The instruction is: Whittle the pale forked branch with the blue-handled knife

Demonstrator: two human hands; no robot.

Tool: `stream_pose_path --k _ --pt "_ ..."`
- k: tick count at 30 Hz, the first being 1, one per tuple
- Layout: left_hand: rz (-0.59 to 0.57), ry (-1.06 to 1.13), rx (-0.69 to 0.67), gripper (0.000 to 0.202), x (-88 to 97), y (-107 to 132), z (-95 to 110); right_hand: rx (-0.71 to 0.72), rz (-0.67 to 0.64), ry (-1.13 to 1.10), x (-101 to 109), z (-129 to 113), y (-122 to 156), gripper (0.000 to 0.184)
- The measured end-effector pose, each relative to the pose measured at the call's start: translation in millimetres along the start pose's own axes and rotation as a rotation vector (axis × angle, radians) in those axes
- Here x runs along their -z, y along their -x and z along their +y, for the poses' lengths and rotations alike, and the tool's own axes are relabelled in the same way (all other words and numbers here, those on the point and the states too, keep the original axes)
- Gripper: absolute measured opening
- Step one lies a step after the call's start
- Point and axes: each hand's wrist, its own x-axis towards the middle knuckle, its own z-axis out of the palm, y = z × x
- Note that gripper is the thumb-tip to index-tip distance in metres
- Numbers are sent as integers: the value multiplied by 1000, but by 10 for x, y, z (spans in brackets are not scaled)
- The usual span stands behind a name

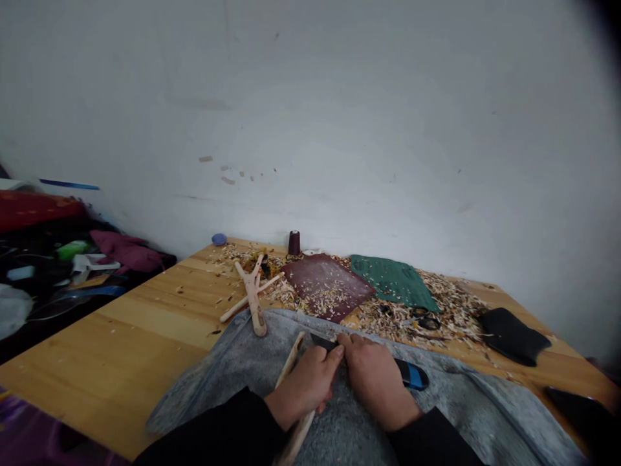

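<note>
My left hand is closed around a pale, peeled wooden stick, which slants up from the bottom edge. My right hand grips a knife; the black and blue end of its handle sticks out to the right. The dark blade points left, close to the upper part of the stick, and the left thumb meets the right hand beside it. Whether the edge touches the wood is hidden. Both hands are above a grey cloth. Beyond them, a Y-shaped wooden fork rests partly on this cloth.
The wooden table bears heaped wood shavings, a maroon sheet, a green sheet, scissors and a thread spool. A black pad lies right. Clutter stands left; a wall borders the back.
</note>
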Motion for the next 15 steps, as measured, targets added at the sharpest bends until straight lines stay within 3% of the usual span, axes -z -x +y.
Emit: stream_pose_path --k 15 --pt "17 27 30 44 5 -13 -16 -70 52 108 38 -94 45 26"
